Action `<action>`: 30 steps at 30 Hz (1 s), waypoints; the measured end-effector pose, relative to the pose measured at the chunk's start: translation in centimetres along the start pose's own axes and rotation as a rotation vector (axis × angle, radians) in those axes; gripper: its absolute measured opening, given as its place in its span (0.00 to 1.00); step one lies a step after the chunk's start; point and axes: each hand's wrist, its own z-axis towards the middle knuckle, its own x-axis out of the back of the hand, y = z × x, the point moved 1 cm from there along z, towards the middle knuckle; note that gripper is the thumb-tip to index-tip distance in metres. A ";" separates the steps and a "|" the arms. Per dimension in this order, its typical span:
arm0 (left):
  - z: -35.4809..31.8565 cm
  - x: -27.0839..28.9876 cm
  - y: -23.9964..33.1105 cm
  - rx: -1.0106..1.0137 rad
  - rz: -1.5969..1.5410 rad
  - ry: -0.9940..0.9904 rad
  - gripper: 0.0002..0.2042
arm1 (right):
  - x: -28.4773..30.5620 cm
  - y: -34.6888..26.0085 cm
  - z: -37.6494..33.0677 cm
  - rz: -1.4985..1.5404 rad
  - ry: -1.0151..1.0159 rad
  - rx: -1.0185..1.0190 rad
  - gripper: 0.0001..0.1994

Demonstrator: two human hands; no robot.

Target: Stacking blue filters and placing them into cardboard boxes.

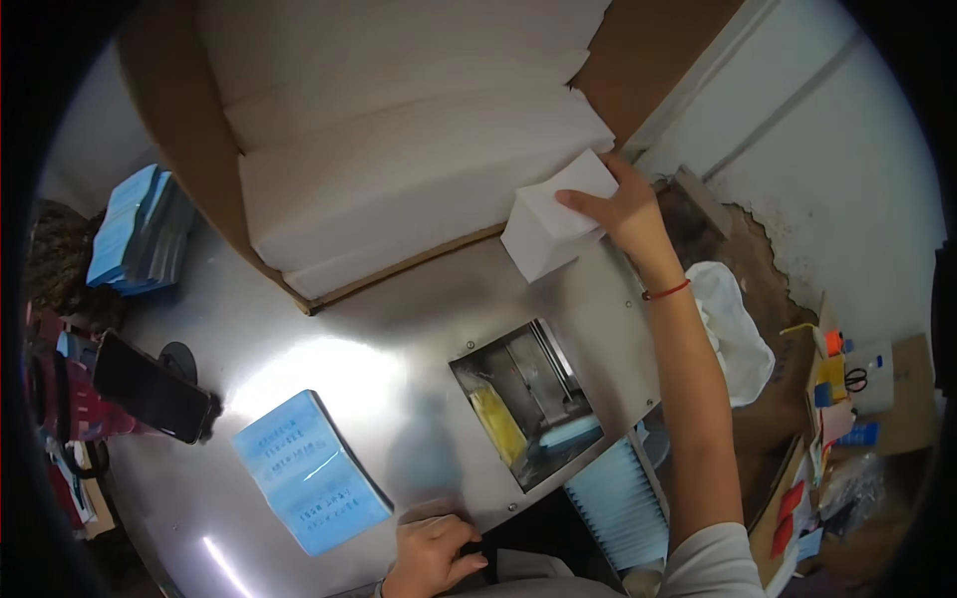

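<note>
My right hand (628,209) reaches far out at the upper right, its thumb on top and fingers behind a thick wad of white folded sheets (548,229). This wad is tilted and bent, close to the front of a big open cardboard box (364,289) filled with white sheets (419,179). My left hand (434,553) rests by the near edge of the metal table, its fingers curled in with nothing visible in them. Left of it lies a blue printed packet (311,473).
A rectangular opening (526,404) in the metal tabletop holds a yellow piece and blue packets. Below it is a row of blue packets (620,498). A phone on a stand (150,387) and stacked blue packets (135,229) are left. A white bag (733,329) hangs right.
</note>
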 end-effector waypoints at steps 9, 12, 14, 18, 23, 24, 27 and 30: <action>0.8 -0.2 -0.2 -0.057 -0.023 0.044 0.28 | -4.2 -0.3 -4.4 -0.775 0.449 0.622 0.25; 0.8 0.1 0.3 -0.057 0.013 0.039 0.21 | -3.7 2.7 -4.5 -0.692 0.305 0.453 0.25; -0.1 -0.3 -0.4 -0.068 0.045 0.036 0.22 | -1.3 2.9 -8.1 -0.712 0.301 0.401 0.25; 0.3 -1.1 -0.5 -0.137 0.217 0.033 0.27 | 2.7 3.7 -16.0 -0.720 0.311 0.429 0.25; 1.8 -0.6 3.5 0.046 0.504 -0.363 0.26 | 1.2 3.4 -15.7 -0.616 0.321 0.414 0.23; 2.3 0.1 5.5 -0.001 0.410 -0.391 0.22 | 1.0 2.9 -15.4 -0.676 0.324 0.420 0.22; 1.7 4.1 7.5 0.004 0.327 -0.313 0.20 | 2.0 2.3 -16.1 -0.681 0.313 0.389 0.21; -0.2 6.2 2.5 0.187 0.844 0.322 0.24 | 3.3 2.3 -17.5 -0.632 0.292 0.364 0.21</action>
